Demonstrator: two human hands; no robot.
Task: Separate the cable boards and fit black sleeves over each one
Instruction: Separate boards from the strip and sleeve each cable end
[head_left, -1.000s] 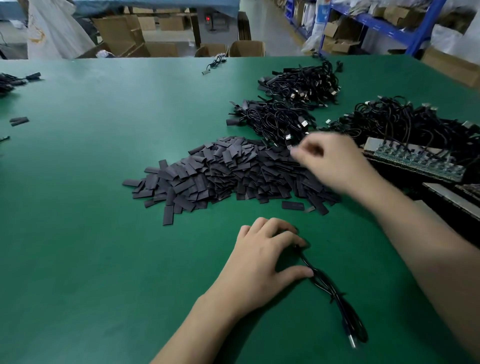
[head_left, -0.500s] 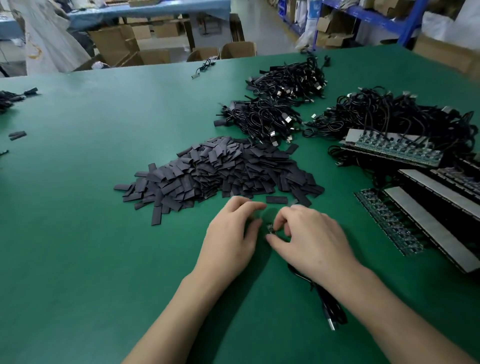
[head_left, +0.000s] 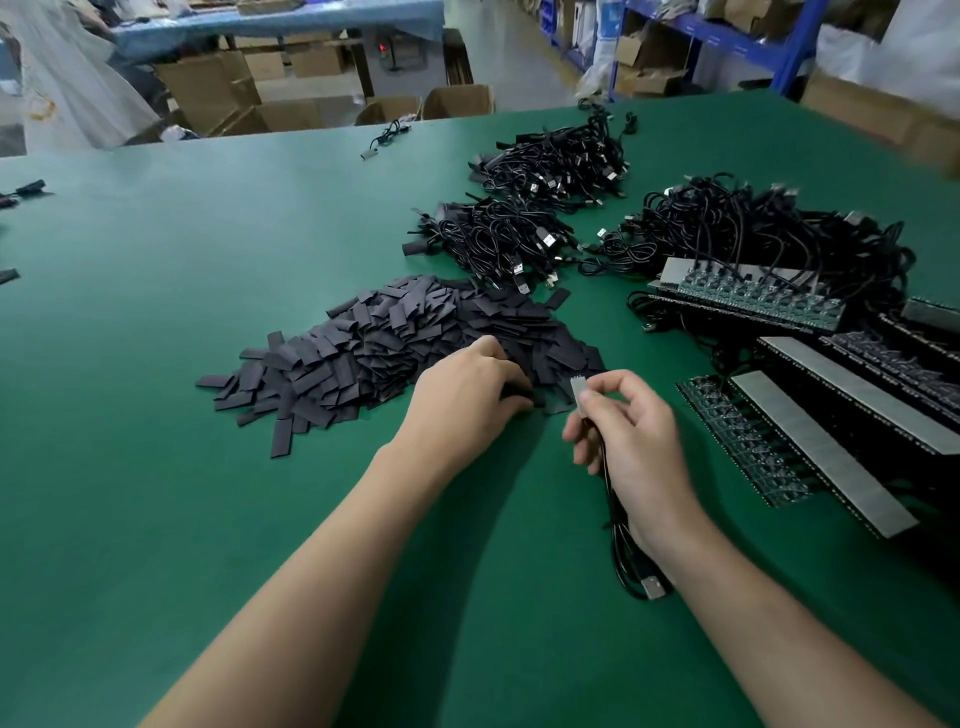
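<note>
— What has the right hand (head_left: 639, 441) got?
— A small grey-faced cable board (head_left: 577, 387), pinched between thumb and forefinger, with the other fingers loosely curled. Its thin black cable (head_left: 617, 545) runs under the palm and wrist to a silver USB plug (head_left: 653, 587) lying on the green table (head_left: 156, 415). The wrist hides part of the loop.
— And the left hand (head_left: 467, 400)?
— Its fingers curl down into the near corner of the heap of flat black sleeves (head_left: 374, 348), just left of the board. The hand covers that corner, so I can't tell whether it has hold of one.
— How many sleeves?
— Too many to count. One heap, with a few strays at its edges.
— What else is about?
— Three heaps of coiled black cables (head_left: 493, 239) beyond the sleeves. To the right lie long green board strips (head_left: 748, 441), some with cables attached. I count at least four, and more run out of sight. One stray cable (head_left: 384, 140) lies at the far edge, and cardboard boxes (head_left: 208, 88) sit on the floor behind.
</note>
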